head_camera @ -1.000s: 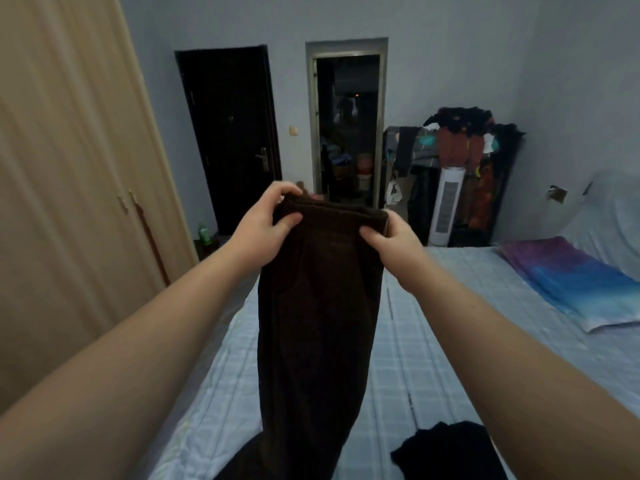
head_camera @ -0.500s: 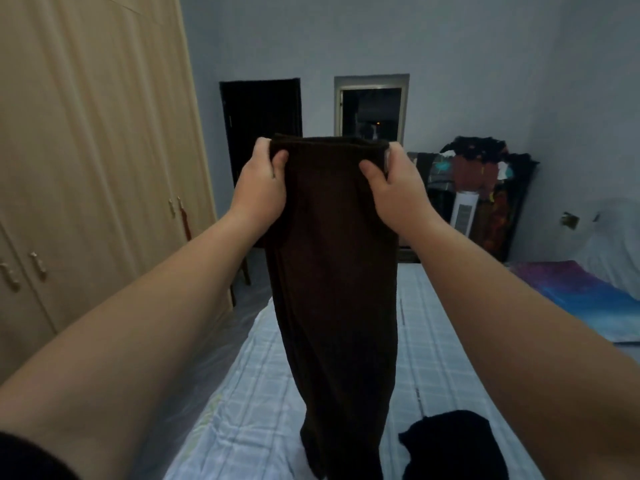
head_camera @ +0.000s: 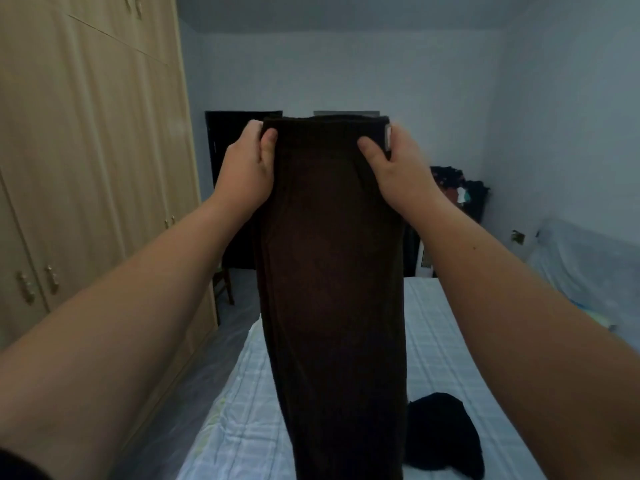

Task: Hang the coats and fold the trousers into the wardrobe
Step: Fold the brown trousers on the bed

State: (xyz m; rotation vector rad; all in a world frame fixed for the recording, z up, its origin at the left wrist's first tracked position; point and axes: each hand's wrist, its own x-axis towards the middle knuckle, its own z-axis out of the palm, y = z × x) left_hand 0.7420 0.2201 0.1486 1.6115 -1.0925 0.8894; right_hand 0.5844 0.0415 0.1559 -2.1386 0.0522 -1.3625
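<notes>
Dark brown trousers (head_camera: 332, 271) hang straight down in front of me, held up by the waistband above the bed. My left hand (head_camera: 247, 168) pinches the waistband's left corner, thumb on the front. My right hand (head_camera: 398, 171) pinches the right corner the same way. The legs hang together and run out of the frame's bottom edge. The wardrobe (head_camera: 86, 168), light wood with its doors closed, lines the left wall.
A bed (head_camera: 446, 341) with a pale checked sheet lies below the trousers. A black garment (head_camera: 443, 434) is heaped on it at the lower right. A chair (head_camera: 221, 285) stands by the wardrobe. A dark door and a loaded clothes rack (head_camera: 460, 188) stand at the far wall.
Both hands have lifted the trousers higher and my view has tilted upward. The waistband now covers the far doorway, and the legs have come up off the bed.
</notes>
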